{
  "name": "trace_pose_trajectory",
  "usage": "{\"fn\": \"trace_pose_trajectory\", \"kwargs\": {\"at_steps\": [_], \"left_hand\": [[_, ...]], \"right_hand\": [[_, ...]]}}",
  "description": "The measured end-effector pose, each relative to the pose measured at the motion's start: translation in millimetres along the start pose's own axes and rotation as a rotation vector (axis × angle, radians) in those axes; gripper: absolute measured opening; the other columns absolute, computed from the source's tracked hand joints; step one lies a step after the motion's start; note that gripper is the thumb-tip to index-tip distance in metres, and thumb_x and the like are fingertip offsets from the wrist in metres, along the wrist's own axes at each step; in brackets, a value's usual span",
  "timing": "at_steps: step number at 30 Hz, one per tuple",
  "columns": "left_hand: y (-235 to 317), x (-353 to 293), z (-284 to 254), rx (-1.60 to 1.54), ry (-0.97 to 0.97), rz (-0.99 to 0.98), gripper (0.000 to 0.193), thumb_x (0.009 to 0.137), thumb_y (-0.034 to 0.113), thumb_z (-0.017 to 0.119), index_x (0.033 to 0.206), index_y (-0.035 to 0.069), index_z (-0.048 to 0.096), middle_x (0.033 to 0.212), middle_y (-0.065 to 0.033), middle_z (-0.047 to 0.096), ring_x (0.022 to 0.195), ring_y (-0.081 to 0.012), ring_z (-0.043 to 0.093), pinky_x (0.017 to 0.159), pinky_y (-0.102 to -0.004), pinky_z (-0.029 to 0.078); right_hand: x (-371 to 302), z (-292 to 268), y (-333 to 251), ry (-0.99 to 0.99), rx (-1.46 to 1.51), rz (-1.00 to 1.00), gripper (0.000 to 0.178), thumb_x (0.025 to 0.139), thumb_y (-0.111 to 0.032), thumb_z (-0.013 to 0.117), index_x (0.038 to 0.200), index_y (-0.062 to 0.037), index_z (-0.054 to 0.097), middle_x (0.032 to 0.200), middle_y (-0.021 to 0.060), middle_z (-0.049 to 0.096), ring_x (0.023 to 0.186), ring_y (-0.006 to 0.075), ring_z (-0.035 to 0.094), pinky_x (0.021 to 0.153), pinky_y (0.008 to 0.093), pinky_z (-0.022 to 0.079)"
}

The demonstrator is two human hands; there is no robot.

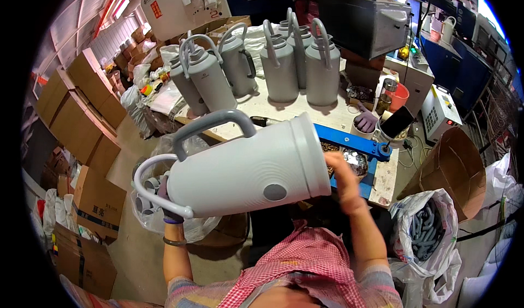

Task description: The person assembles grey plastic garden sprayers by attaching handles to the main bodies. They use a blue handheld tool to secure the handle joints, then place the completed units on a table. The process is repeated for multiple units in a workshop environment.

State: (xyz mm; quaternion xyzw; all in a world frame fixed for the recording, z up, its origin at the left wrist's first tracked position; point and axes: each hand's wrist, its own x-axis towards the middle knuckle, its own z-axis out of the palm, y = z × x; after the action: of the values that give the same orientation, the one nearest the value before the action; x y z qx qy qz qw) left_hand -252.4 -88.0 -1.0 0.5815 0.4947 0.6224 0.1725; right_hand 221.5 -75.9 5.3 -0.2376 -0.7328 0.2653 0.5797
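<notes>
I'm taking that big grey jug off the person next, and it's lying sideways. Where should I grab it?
Grip the darker side handle of the grey jug from above: it arches clear of the body on the upper side, free of both hands, and leaves room for fingers.

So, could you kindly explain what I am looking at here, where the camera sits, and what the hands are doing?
There is no machine: this is one person at work, filmed by a wide fisheye camera worn on their head, looking down, so straight edges bend near the rim. The forearms come in from below. Both hands hold a large grey jug tipped on its side. The left hand is at its neck end, by the looped handles; the right hand is at its wide base. On the workbench beyond stand more grey jugs of the same kind, upright. A blue fixture sits at the bench edge, and a white bag of dark grey handles lies to the right.
</notes>
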Motion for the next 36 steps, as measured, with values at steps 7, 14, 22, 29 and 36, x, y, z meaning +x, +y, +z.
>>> {"fn": "trace_pose_trajectory", "kwargs": {"at_steps": [7,14,22,29,36], "left_hand": [[161,0,32,0.244,0.139,0.489,0.036,0.087,0.029,0.063,0.111,0.001,0.066,0.108,-0.0136,0.068,0.088,-0.0251,0.068,0.079,-0.0374,0.056],[224,118,17,0.573,-0.410,0.540,0.028,0.079,0.019,0.066,0.100,0.002,0.072,0.097,-0.0167,0.071,0.089,-0.0285,0.069,0.079,-0.0386,0.053],[71,336,97,0.977,-0.217,0.387,0.043,0.082,0.045,0.061,0.101,0.009,0.073,0.099,-0.0180,0.069,0.088,-0.0347,0.068,0.082,-0.0440,0.053],[-51,388,156,1.089,-0.067,0.336,0.058,0.085,0.065,0.056,0.119,0.020,0.070,0.129,-0.0133,0.061,0.121,-0.0316,0.056,0.101,-0.0433,0.043],[-181,247,113,0.136,0.233,0.355,0.124,0.068,0.037,0.089,0.156,0.002,0.009,0.161,-0.0156,0.016,0.148,-0.0294,0.018,0.122,-0.0400,0.015]], "right_hand": [[22,105,83,0.390,0.658,0.788,0.055,0.101,-0.047,0.049,0.122,0.0026,0.059,0.114,0.0119,0.063,0.101,0.0198,0.058,0.090,0.0358,0.046],[24,208,153,-0.246,0.285,0.916,0.056,0.101,-0.038,0.054,0.139,0.0017,0.044,0.113,0.0131,0.062,0.100,0.0201,0.060,0.088,0.0312,0.047],[67,124,69,-0.361,0.132,0.416,0.052,0.094,-0.024,0.067,0.136,-0.0013,0.046,0.118,0.0135,0.056,0.099,0.0193,0.060,0.085,0.0314,0.050],[123,59,57,-0.481,-0.150,0.329,0.052,0.090,-0.022,0.072,0.134,-0.0044,0.050,0.120,0.0147,0.054,0.107,0.0243,0.059,0.088,0.0342,0.050],[239,-19,145,-0.075,-0.133,0.508,0.039,0.095,-0.026,0.065,0.126,-0.0027,0.059,0.109,0.0058,0.061,0.105,0.0159,0.055,0.086,0.0306,0.047]]}}
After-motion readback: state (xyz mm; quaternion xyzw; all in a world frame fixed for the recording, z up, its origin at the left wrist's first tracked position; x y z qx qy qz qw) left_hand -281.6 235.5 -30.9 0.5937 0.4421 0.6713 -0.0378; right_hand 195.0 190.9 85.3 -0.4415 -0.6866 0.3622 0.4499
